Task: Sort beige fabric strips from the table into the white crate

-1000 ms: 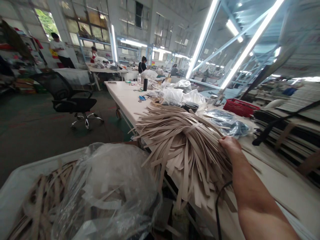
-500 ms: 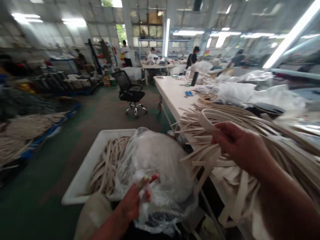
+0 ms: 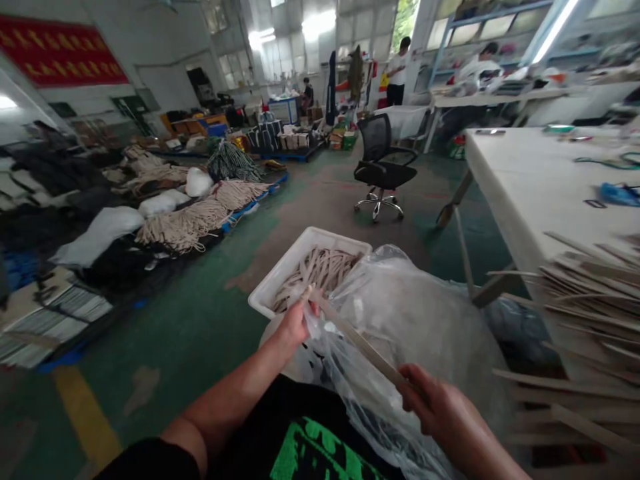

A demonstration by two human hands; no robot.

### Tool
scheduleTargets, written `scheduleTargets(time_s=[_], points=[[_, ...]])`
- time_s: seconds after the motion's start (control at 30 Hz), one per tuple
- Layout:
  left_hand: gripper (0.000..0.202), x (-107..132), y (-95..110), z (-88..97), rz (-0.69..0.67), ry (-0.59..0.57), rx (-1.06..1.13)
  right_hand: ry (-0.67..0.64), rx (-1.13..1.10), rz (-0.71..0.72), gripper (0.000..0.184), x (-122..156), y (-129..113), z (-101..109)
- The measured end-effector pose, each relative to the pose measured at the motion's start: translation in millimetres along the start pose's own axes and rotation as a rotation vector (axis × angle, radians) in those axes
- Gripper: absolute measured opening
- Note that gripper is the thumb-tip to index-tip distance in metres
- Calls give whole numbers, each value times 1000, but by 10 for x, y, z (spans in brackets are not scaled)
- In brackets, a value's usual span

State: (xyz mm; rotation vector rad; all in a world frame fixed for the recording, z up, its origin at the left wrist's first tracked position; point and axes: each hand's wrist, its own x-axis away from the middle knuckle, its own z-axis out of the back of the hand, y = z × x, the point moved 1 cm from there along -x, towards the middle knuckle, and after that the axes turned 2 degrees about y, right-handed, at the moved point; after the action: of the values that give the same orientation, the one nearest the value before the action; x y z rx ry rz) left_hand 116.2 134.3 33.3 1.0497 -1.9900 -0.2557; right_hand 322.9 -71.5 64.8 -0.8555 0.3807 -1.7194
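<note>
A flat beige strap [image 3: 365, 347] is stretched slantwise between my two hands, over a clear plastic bag [image 3: 430, 307]. My left hand [image 3: 295, 323] is closed around its far end, by the corner of a white plastic bin [image 3: 267, 283]. Some of the plastic bag lies bunched against that hand. Lower and to the right, my right hand [image 3: 425, 400] is wrapped around the near part of the strap. Similar beige straps [image 3: 327, 267] fill the bin. Whatever is inside the bag is blurred by the plastic.
On my right, a white table [image 3: 520, 173] carries a heap of loose straps [image 3: 590, 300]. Beyond the bin stands a black office chair [image 3: 383, 167]. Bundled cords [image 3: 190, 220] lie on blue pallets at left. A person [image 3: 397, 73] stands at the back.
My view has swung left. My right hand has come away from the table heap with a strap, down over the bag. My left hand has closed on the strap's other end.
</note>
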Motion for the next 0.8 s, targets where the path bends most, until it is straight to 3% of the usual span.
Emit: scheduleTargets(time_s=[0.1,0.23,0.4,0.5,0.57,0.63,0.73,0.8], points=[[26,-43,-6,243,-85,37,-46,-152,-1,-3,24,33,208,-162],[45,147,-156,244,-142,-175,-248,-282,-3,43,14,-11,311,-299],[58,553,-409,-4,11,-380,-419,-348,-366,150,17,-227,-88,-389],[60,660,-504,-103,116,-462,-452,-295,-599,80,28,-378,-404,-394],[60,631,-490,-124,121,-430,-413,-215,-656,56,36,-439,-527,-344],[53,551,-403,-113,84,-303,-337,-123,-715,57,45,-448,-547,-244],[35,434,-211,-61,85,-100,-221,48,-786,32,61,-380,-403,-33],[29,398,-107,-30,107,-32,-145,142,-785,-1,66,-302,-256,107]])
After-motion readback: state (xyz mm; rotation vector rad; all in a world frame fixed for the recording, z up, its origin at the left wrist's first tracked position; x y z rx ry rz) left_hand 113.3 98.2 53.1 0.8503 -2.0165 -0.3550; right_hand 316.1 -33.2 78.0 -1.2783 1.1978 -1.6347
